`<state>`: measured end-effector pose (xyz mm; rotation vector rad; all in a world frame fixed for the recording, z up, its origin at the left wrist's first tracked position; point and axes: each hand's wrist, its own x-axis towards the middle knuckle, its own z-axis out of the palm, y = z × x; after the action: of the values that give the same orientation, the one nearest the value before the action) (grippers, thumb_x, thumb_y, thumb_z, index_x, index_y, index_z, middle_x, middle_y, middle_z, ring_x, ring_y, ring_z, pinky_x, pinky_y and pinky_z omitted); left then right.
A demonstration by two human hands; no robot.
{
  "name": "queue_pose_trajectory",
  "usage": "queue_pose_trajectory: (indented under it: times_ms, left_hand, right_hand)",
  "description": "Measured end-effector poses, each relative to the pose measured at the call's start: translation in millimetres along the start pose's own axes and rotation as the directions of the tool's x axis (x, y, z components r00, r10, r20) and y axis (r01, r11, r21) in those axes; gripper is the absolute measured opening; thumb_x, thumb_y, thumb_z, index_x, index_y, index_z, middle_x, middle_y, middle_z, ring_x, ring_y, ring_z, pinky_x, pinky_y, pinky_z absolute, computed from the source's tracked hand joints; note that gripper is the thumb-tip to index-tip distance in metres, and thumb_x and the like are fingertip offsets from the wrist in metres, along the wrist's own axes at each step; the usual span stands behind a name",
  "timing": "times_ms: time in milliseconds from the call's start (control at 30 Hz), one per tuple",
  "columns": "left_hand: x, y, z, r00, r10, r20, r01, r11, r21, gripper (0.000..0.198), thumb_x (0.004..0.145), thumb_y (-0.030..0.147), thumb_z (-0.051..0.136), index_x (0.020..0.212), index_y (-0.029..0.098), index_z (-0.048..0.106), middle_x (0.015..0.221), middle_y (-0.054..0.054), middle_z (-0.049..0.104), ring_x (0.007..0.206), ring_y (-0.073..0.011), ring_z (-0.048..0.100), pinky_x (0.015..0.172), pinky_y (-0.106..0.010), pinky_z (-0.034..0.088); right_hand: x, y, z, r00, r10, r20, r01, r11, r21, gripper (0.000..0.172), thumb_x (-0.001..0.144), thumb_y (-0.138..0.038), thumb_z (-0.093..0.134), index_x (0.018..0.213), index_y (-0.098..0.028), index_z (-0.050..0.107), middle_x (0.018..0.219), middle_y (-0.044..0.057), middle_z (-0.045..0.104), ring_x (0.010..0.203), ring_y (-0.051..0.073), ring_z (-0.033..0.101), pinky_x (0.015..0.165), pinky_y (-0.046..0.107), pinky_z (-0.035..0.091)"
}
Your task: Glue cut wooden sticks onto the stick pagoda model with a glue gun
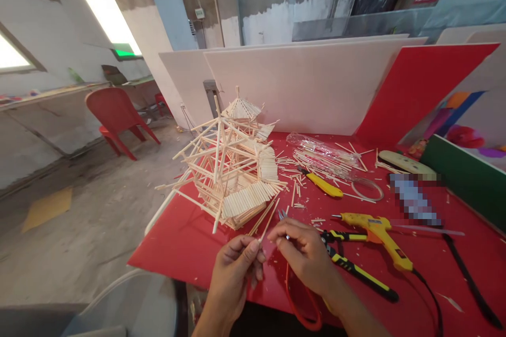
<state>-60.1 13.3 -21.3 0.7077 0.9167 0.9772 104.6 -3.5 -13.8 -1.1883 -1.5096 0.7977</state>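
Red table (185, 245) w/ stick offcuts all over. Stick model (233, 174) sits at its left edge, glue gun (379, 231) & pliers (358, 268) to the right. White boards (308, 89) wall off the back. Left of table: open concrete floor (79, 221), red chair (116, 113) well apart. Near front edge, left hand (237, 268) grip pinches a thin stick (269, 220), tip toward model. Right hand (306, 253) grip pinched tight just beside it, contents unclear.

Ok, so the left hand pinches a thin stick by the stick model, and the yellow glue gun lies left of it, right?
No: the left hand does pinch the thin stick by the stick model, but in the head view the glue gun lies right of it, past the right hand.
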Motion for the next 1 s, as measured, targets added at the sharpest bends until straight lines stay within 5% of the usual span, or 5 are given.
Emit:
queue_pose_trajectory:
  times_ms: [200,533,833,1000]
  left_hand:
    - [1.5,1.1,4.2,1.000,-0.001,0.002,0.001,1.000,0.022,0.034,0.066,0.044,0.085,0.072,0.013,0.070,0.051,0.001,0.061,0.037,-0.0054,0.047,0.033,-0.014,0.036]
    - [-2.9,4.0,13.2,0.999,0.035,0.025,-0.037,0.994,0.103,0.031,0.069,0.040,0.083,0.076,0.012,0.074,0.065,-0.004,0.068,0.042,-0.0077,0.053,0.035,-0.016,0.039]
    - [-2.7,2.0,16.3,0.997,0.061,-0.039,-0.058,0.995,0.078,0.033,0.065,0.039,0.085,0.080,0.011,0.075,0.065,-0.005,0.070,0.040,-0.0061,0.052,0.034,-0.015,0.038]
    - [-2.7,0.8,23.5,0.990,0.112,-0.086,-0.107,0.993,0.052,0.032,0.061,0.036,0.087,0.076,0.010,0.075,0.064,-0.006,0.070,0.042,-0.0093,0.056,0.034,-0.017,0.041]
  right_hand:
    - [-0.3,-0.2,2.4,0.998,-0.018,0.063,0.018,1.000,-0.002,0.020,0.091,-0.028,0.063,0.108,-0.026,0.072,0.090,0.002,0.065,0.080,0.014,0.062,0.070,0.025,0.048]
    - [4.0,-4.1,6.0,0.999,0.035,0.031,-0.034,0.999,-0.024,0.020,0.097,-0.027,0.053,0.085,-0.022,0.069,0.081,0.001,0.062,0.077,0.014,0.060,0.070,0.025,0.047]
    - [1.8,4.2,7.4,0.999,0.027,-0.039,-0.024,0.997,0.077,0.012,0.092,-0.025,0.062,0.086,-0.024,0.073,0.077,-0.001,0.062,0.072,0.012,0.060,0.064,0.024,0.045]
    - [-4.5,8.5,18.1,0.985,-0.011,-0.171,0.017,0.999,0.036,0.014,0.093,-0.026,0.060,0.084,-0.023,0.071,0.079,0.000,0.063,0.074,0.013,0.061,0.065,0.024,0.048]
